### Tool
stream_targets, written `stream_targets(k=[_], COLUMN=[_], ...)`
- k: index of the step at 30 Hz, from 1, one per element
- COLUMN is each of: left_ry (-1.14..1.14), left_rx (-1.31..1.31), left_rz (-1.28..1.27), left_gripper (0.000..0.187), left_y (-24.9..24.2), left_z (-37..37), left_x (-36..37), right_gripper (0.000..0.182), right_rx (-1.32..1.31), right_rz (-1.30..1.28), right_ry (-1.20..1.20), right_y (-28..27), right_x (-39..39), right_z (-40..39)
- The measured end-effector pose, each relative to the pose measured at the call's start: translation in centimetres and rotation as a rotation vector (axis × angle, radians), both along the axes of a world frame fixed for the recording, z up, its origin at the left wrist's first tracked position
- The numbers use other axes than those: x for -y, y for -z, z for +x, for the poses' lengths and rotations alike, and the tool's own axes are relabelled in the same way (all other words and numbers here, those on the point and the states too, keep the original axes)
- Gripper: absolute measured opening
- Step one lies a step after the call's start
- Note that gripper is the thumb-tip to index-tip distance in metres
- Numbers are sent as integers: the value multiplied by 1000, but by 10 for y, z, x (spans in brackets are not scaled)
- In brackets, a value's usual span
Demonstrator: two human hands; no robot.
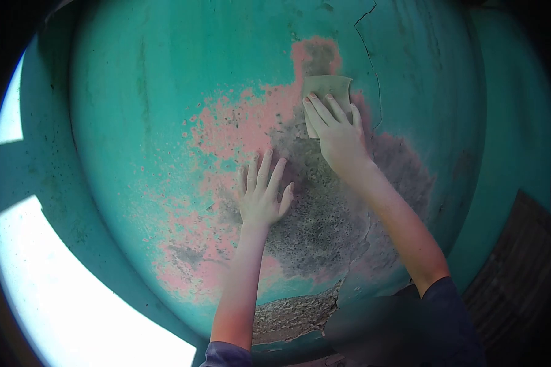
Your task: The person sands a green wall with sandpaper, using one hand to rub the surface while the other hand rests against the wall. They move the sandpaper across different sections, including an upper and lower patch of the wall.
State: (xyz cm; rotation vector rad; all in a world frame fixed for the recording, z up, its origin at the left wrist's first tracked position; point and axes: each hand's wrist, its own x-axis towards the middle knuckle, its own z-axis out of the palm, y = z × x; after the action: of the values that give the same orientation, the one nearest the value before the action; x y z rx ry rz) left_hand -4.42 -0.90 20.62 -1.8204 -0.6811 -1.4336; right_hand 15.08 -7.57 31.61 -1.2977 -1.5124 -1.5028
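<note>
A sheet of sandpaper (328,85), pale and slightly curled at its edges, lies against the green wall (183,55). My right hand (341,137) presses it there, fingers laid over its lower part. Under and around the sheet the paint is worn through to pink and dark grey patches (312,226). Lower and to the left, my left hand (261,192) rests on the worn area with its fingers spread, holding nothing. Both hands look dusted with pale powder.
A thin crack (373,67) runs down the wall right of the sandpaper. Near the bottom, broken plaster exposes rough grey material (294,315). Bright light (73,287) enters at the lower left. A corrugated brownish surface (514,257) stands at the right.
</note>
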Motion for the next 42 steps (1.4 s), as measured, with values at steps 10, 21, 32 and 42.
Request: stream_targets(k=[10, 21, 32, 42], left_ry=[4, 1, 19, -15], left_rx=[20, 23, 40, 20], left_rz=[0, -21, -16, -14], left_gripper=[53, 54, 54, 54], left_y=[2, 5, 5, 4], left_z=[0, -1, -1, 0], left_x=[-1, -1, -2, -1], right_gripper=[64, 62, 64, 65], right_rx=[74, 60, 87, -16], right_rz=[-81, -38, -40, -19], right_ry=[-3, 7, -5, -97], right_y=[16, 18, 8, -5], right_x=[10, 7, 1, -5], right_z=[2, -2, -5, -9])
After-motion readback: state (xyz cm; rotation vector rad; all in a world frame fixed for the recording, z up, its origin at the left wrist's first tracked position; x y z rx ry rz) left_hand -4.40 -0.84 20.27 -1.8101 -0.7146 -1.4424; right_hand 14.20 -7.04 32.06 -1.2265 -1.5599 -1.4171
